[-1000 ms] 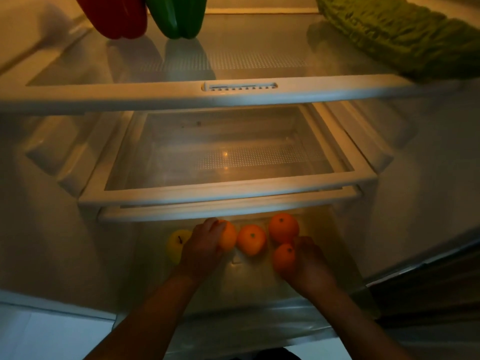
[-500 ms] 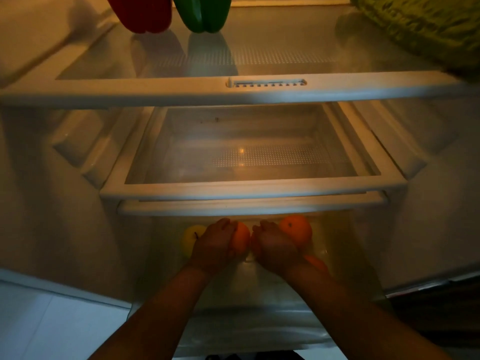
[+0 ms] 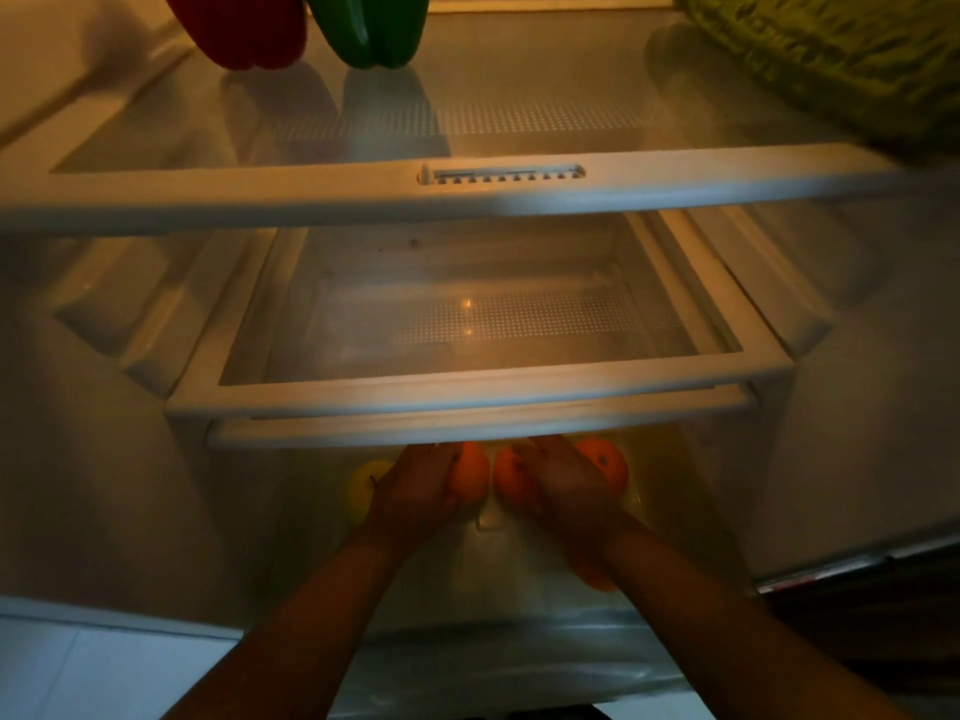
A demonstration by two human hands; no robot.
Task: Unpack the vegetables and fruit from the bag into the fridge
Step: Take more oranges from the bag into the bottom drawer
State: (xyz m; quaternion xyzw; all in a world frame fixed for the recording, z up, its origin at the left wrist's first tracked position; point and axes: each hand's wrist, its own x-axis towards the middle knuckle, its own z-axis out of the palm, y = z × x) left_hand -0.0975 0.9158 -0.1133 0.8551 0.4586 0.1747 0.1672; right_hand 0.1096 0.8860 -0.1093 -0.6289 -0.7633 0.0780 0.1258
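Bottom drawer [image 3: 467, 579] | your left grip [image 3: 415, 491]: fingers curled round left orange [image 3: 470, 475] | your right grip [image 3: 566, 491]: curled round middle orange [image 3: 511, 483] | yellow apple [image 3: 363, 485] just left.

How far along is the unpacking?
Done: red pepper, green pepper, leafy greens on top shelf; yellow apple, two oranges in bottom drawer. In hand: left hand holds an orange, right hand another. Left: unknown, bag out of view.
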